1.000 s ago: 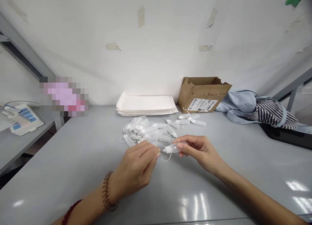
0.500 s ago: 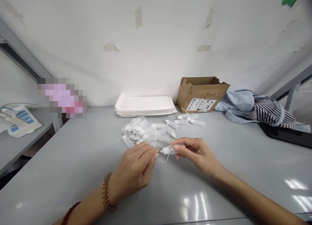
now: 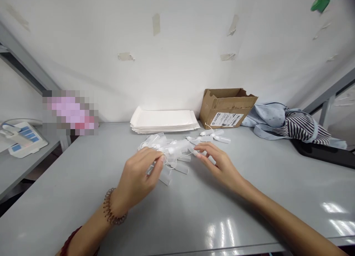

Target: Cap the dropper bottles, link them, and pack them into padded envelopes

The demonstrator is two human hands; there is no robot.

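A pile of small translucent dropper bottles (image 3: 181,168) with white nozzles and thin cap straps lies in the middle of the table. My left hand (image 3: 140,172) is closed in a pinch at the pile's front left. Its thumb and forefinger meet on the cap end of a dropper bottle (image 3: 177,147), whose strap loops beside the fingertips; the cap is mostly hidden. At the pile's right side is my right hand (image 3: 217,161), fingers curved and apart, holding nothing. Those fingertips are close to another bottle (image 3: 192,148); whether they touch it I cannot tell.
Behind the pile, a stack of white envelopes (image 3: 165,119) lies against the wall. An open cardboard box (image 3: 229,108) stands right of it, with a few loose bottles (image 3: 222,139) in front. Folded blue cloth (image 3: 263,115) and a black tray-like object (image 3: 318,152) lie far right.
My right hand has let go of the bottle it held and opened, shifting slightly up. My left hand, still pinching, has moved left and up to the pile. The view has shifted slightly.
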